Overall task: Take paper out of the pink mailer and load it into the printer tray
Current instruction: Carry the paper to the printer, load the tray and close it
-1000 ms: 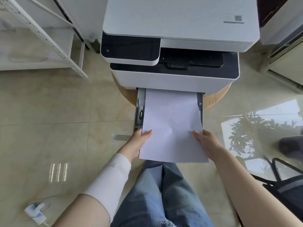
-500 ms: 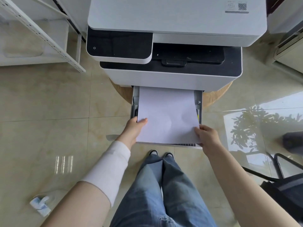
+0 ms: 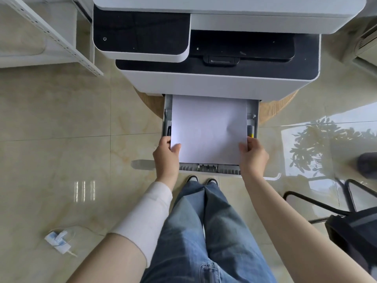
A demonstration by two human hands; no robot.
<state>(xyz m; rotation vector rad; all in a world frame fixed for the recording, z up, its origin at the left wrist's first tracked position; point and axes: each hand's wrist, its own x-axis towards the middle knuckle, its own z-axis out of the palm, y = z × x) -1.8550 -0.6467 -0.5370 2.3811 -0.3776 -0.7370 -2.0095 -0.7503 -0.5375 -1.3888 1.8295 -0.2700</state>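
Observation:
A white stack of paper (image 3: 208, 127) lies in the pulled-out grey printer tray (image 3: 210, 169), its far end under the white and black printer (image 3: 214, 82). My left hand (image 3: 166, 158) grips the paper's near left corner, thumb on top. My right hand (image 3: 254, 157) grips the near right corner in the same way. The paper's near edge stops just short of the tray's ribbed front. The pink mailer is not in view.
The printer stands on a round wooden stool (image 3: 273, 109) over a glossy tiled floor. A white metal shelf frame (image 3: 61, 41) is at the far left. A black chair with a bag (image 3: 355, 225) is at the right. A small white and blue item (image 3: 58, 241) lies on the floor at lower left.
Both hands have pushed the paper forward into the tray; it overhung the tray's front a second ago and now sits inside it. The camera has moved closer to the printer.

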